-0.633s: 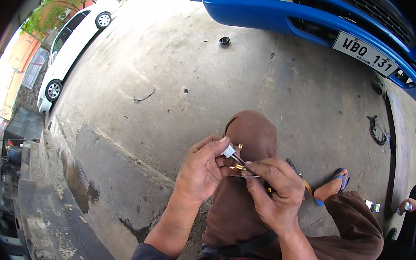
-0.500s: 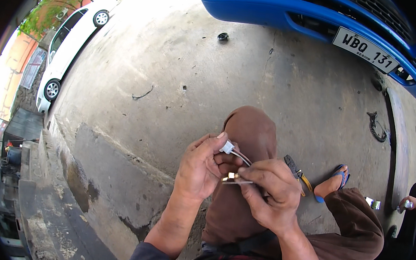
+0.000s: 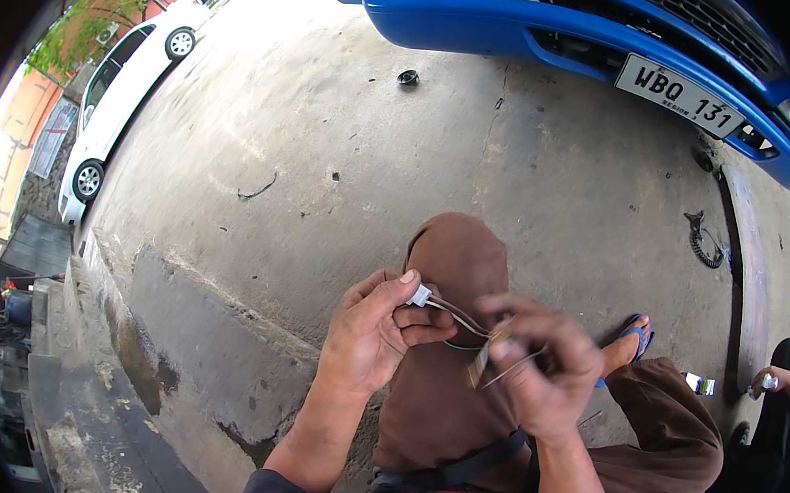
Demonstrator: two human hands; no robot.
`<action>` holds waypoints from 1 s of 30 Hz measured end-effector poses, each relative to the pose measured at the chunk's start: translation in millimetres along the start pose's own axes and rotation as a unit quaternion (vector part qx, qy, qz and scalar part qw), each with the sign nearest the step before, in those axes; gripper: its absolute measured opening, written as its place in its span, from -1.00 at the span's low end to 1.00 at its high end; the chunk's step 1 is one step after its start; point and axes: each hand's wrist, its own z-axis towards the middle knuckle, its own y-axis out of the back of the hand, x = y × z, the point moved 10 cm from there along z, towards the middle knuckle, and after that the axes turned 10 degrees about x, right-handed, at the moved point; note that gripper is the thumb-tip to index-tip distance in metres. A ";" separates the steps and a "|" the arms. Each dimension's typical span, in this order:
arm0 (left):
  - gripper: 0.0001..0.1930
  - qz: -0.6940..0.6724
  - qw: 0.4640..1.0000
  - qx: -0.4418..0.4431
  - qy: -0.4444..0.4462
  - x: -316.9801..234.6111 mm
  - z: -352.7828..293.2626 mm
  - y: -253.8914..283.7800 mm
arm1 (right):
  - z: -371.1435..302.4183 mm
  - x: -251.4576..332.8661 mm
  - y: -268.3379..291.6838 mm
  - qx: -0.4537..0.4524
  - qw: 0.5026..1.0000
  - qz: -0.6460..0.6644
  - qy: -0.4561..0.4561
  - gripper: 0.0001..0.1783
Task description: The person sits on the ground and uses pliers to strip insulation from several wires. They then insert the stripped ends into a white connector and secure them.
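A small white plug connector (image 3: 420, 296) is pinched between the thumb and fingers of my left hand (image 3: 360, 342), above my brown-trousered knee. Thin wires (image 3: 459, 317) run from it toward my right hand (image 3: 549, 368), which is closed and smeared by motion. Between those fingers sits a small brass-coloured metal piece (image 3: 477, 366), pointing down. A thin straight sliver also sticks out by the right thumb; its kind is too blurred to tell.
Ahead is a blue vehicle's bumper (image 3: 489, 29); a white car (image 3: 127, 92) stands far left. On the concrete lie a black round part (image 3: 409, 77), a strip of wire (image 3: 257, 189) and a black corrugated tube (image 3: 700, 247). Another person's hand (image 3: 764, 380) is at right.
My right hand has moved right and slightly down, away from the left, turning the metal piece downward. More wire shows between the hands. The pliers beside my knee are now hidden.
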 end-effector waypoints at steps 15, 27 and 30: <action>-0.78 0.000 1.000 -0.029 0.010 6.4 -9.6 -6.5 | 2.1 1.9 -31.8 0.073 0.944 -0.322 -0.017 -0.71; -0.79 0.192 0.979 -0.043 -0.056 -7.7 -15.7 -16.7 | 0.1 17.4 -36.5 0.054 0.895 -0.441 0.028 -0.67; -0.78 0.199 0.977 -0.042 -0.056 -4.5 -15.1 -15.1 | -1.9 15.7 -38.2 0.063 0.892 -0.448 0.021 -0.63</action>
